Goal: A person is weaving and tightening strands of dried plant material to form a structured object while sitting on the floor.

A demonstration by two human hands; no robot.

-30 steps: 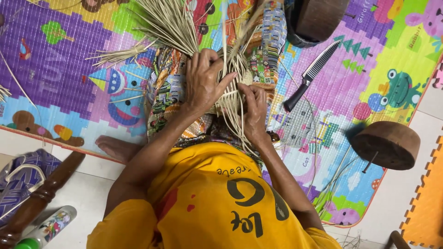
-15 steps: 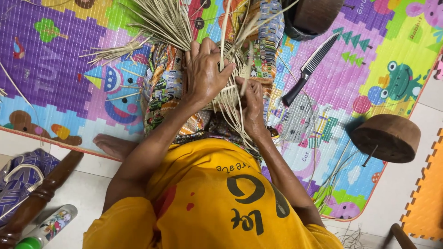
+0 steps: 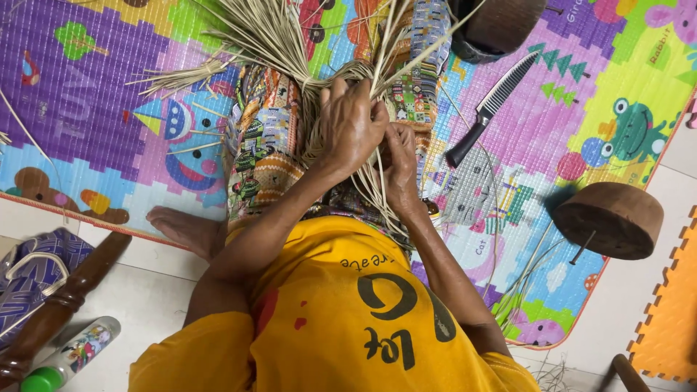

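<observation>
Straw strips [image 3: 290, 43] sit bunched on the person's lap over the patterned cloth [image 3: 265, 145], w/ a small woven section forming approx. under the hands. Left hand [image 3: 348, 127] is curled over the woven part, fingers clamped on strips. Right hand [image 3: 399, 163] pinches strands just beside it. Progress looks early: only a short braided base shows, most strips fan out loose toward the play mat [image 3: 87, 109]. Knife [image 3: 490, 109] & wooden block [image 3: 610, 218] lie apart, untouched
</observation>
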